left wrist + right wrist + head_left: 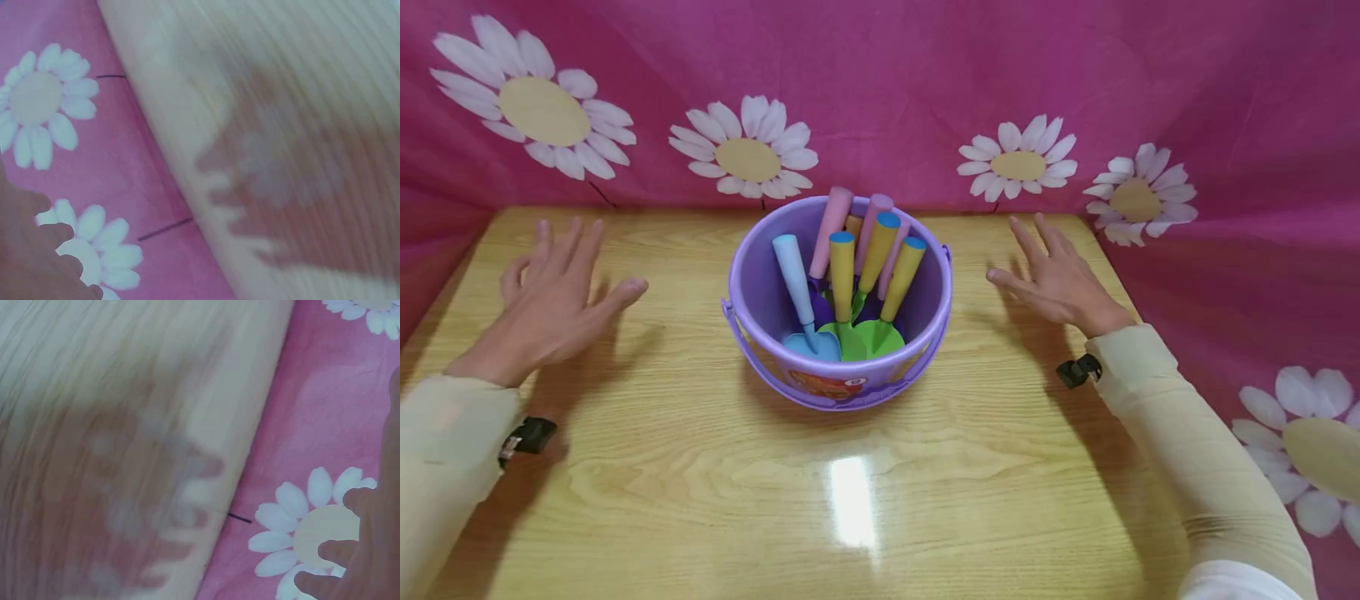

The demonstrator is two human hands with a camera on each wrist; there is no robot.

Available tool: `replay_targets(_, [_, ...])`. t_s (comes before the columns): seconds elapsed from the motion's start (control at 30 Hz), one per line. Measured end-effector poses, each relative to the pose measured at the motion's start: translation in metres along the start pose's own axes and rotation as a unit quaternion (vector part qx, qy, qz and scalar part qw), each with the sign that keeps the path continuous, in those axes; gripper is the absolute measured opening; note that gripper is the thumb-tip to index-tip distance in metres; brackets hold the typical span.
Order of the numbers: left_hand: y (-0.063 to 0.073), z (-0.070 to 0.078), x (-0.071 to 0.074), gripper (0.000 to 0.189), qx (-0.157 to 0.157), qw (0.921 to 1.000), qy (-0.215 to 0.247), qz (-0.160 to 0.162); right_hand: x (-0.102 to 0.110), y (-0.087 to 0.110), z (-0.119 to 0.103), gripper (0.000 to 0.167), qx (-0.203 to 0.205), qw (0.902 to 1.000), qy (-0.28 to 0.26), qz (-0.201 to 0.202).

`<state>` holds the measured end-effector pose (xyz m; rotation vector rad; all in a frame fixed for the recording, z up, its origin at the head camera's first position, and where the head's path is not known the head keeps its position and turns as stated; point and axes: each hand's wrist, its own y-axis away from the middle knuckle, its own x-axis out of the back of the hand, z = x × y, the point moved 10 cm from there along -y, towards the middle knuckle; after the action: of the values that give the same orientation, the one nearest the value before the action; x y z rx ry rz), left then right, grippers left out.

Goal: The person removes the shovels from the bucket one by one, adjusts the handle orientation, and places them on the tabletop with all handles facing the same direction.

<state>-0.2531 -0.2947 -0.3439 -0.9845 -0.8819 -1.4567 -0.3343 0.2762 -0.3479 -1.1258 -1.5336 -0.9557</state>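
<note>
A purple bucket stands upright near the back middle of the table, its handle hanging down in front. Inside it are several toy shovels: a light blue shovel, green ones with yellow handles, and pink handles behind, their lower ends partly hidden. My left hand is held over the table to the bucket's left, fingers spread and holding nothing. To the right, my right hand is likewise spread, apart from the bucket. In the wrist views, parts of the left hand and right hand appear at the edges.
The wooden table has a glossy top with a bright reflection in front of the bucket. A magenta cloth with white daisies rises behind the table's back edge and along its sides. Hand shadows fall on the wood.
</note>
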Motion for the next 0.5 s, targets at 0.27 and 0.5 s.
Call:
replay_targets(0.27, [0.001, 0.038, 0.0, 0.091, -0.041, 0.9987, 0.023, 0.017, 0.003, -0.001, -0.018, 0.091, 0.017, 0.9992, -0.03, 0.018])
replay_targets(0.5, [0.006, 0.07, 0.006, 0.083, -0.081, 0.9926, 0.08, 0.041, 0.016, -0.001, -0.045, 0.078, 0.065, 0.9917, -0.094, 0.058])
